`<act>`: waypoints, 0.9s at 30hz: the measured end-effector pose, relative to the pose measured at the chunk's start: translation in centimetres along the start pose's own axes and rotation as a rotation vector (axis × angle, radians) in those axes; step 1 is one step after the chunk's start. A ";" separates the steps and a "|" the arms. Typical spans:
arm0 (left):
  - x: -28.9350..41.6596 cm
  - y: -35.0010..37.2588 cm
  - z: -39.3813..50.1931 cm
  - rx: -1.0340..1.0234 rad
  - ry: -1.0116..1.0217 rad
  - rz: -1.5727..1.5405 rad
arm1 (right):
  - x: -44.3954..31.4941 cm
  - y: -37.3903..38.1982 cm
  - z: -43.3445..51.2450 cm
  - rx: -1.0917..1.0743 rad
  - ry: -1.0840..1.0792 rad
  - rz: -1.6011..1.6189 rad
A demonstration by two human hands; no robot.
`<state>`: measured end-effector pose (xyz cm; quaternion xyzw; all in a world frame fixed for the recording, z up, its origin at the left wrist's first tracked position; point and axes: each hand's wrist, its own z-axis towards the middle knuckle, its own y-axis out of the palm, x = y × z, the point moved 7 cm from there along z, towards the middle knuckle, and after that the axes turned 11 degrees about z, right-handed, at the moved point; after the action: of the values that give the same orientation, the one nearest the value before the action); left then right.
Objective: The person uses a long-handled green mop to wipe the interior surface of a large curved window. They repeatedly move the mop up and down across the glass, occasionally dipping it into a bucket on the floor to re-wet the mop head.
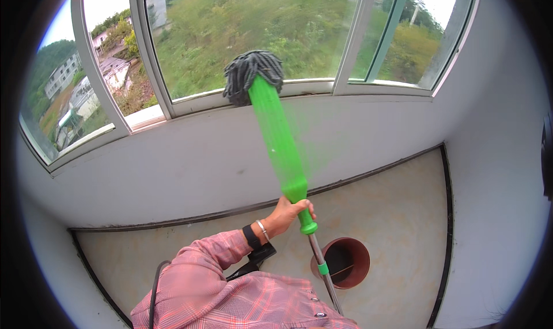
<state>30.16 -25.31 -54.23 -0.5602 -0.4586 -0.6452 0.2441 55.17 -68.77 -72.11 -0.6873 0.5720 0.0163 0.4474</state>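
My left hand (285, 216) grips the green plastic sleeve of a twist mop just above its ringed lower end. The ribbed green sleeve (276, 134) slants up and away, slightly blurred. Dark grey cloth strands of the mop head (255, 74) bunch at its top, in front of the lower frame of the middle window pane (259, 22); whether they touch it I cannot tell. Below my hand, the metal pole (317, 251) with a green collar (323, 268) runs down to the bottom edge. My right hand is out of view.
A reddish-brown bucket (363, 260) with a dark inside stands on the tiled floor (397, 208), partly behind the pole. Sliding windows line the white wall (207, 160); a section at left looks open. Dark skirting (181, 221) edges the floor. A black shoe (261, 255) shows below my forearm.
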 end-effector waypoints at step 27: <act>0.1 1.4 -0.4 -0.063 0.014 -0.215 | 10.8 -6.7 3.2 0.153 -0.216 -0.427</act>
<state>31.14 -26.32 -53.69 -0.5104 -0.4939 -0.6857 0.1589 65.80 -75.46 -75.80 -0.7509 0.3622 -0.0485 0.5501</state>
